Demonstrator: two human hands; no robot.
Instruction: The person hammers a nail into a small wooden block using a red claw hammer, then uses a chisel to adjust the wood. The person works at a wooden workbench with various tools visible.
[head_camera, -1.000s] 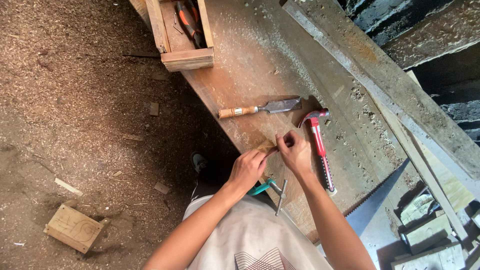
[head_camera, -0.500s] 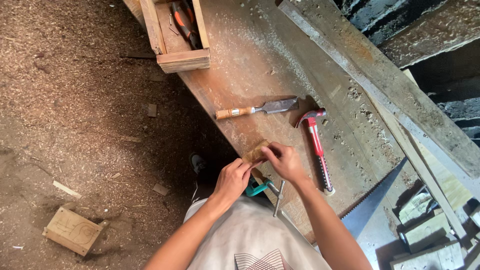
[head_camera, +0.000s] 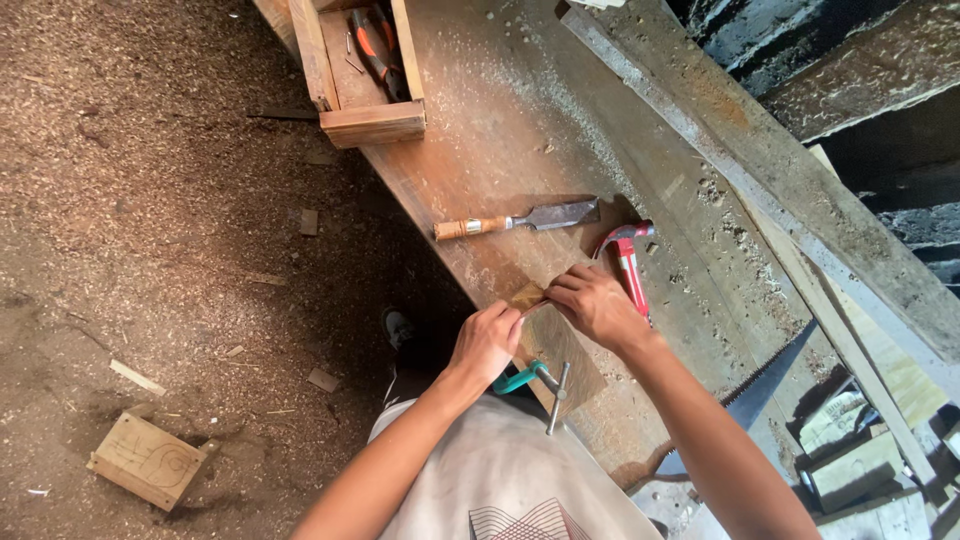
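Both hands meet over a small flat piece of wood (head_camera: 560, 355) at the near edge of a long worn workbench (head_camera: 500, 130). My left hand (head_camera: 487, 342) and my right hand (head_camera: 592, 305) pinch a small brownish piece (head_camera: 527, 296), perhaps sandpaper, against that wood. A teal clamp (head_camera: 530, 380) with a metal bar holds the wood to the bench edge. Just beyond my right hand lies a red-handled claw hammer (head_camera: 628, 262). A chisel (head_camera: 520, 220) with a wooden handle rests farther up the bench.
A wooden tool tray (head_camera: 355, 75) with orange-handled tools sits at the far end of the bench. A saw blade (head_camera: 770, 385) runs along the right side beside a long plank (head_camera: 780, 180). The floor is covered in sawdust, with a marked wood block (head_camera: 148, 460) lying at lower left.
My right hand has drawn back toward my left, and both hands now close together on the small brownish piece. The view has shifted slightly.
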